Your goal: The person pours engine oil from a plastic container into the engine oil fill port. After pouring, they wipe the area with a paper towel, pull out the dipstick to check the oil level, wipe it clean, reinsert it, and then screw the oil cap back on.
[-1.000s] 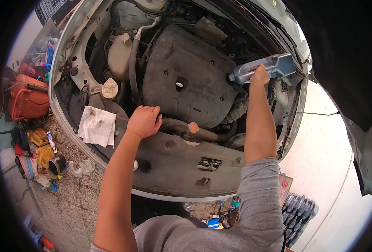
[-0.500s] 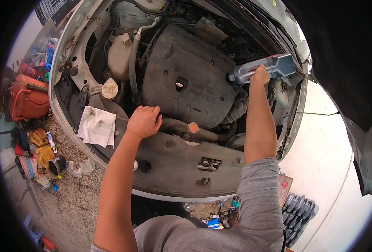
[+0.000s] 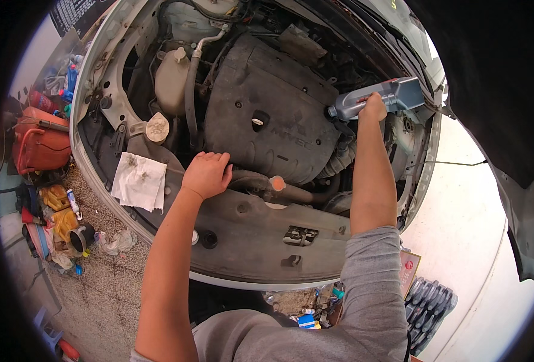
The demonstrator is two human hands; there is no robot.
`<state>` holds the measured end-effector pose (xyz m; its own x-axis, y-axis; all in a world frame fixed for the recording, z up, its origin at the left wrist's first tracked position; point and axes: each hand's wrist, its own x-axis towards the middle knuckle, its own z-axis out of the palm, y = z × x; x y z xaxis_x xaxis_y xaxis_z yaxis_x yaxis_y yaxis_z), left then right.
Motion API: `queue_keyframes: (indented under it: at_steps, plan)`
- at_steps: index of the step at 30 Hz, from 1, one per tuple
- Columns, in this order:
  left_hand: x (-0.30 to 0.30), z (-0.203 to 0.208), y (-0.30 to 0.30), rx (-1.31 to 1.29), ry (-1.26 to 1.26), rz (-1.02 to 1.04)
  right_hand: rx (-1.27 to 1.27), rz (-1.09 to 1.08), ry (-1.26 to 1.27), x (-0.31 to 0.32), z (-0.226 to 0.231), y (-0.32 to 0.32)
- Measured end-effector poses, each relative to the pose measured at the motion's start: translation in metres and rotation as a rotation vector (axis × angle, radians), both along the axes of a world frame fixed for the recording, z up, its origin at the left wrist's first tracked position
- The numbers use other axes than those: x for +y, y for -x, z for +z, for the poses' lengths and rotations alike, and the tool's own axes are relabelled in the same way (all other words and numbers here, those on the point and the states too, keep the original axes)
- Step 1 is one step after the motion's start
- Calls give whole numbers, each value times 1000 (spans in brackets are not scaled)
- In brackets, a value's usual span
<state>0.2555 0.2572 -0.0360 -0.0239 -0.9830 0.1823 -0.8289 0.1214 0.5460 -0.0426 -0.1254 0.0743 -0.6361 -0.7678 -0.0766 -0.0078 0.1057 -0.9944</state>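
Note:
My right hand (image 3: 372,108) is wrapped round a grey engine oil bottle (image 3: 404,95) at the far right of the engine bay. The bottle is tipped nearly level, its neck pointing left beside the edge of the black engine cover (image 3: 267,78). What lies right under its mouth is hard to make out. My left hand (image 3: 205,175) rests palm down by the cover's near left corner, thumb apart from the fingers and nothing visible in it. Left of that hand, a stained white paper towel (image 3: 139,182) lies on the front panel (image 3: 252,232).
A beige reservoir (image 3: 173,81) and a round pale cap (image 3: 157,128) stand left of the cover; an orange-topped cap (image 3: 277,183) sits in front. The raised black hood (image 3: 490,78) hangs at right. Bottles (image 3: 429,308) stand on the floor, lower right; a red container (image 3: 41,142) is at left.

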Motion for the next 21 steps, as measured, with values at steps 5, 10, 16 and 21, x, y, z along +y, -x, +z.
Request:
queue_keyframes:
  at_steps: [5, 10, 16, 21]
  plan:
    - [0, -1, 0, -1, -3, 4, -43, 63, 52, 4, -4, 15]
    - [0, -3, 0, -5, 7, 4, -75, 78, 49, 11, -11, 27]
    - [0, -4, 0, -17, -3, 2, -72, 132, 148, 27, -21, 24]
    - [0, -3, 1, -11, 7, 9, -9, 131, 207, 45, -30, 7]
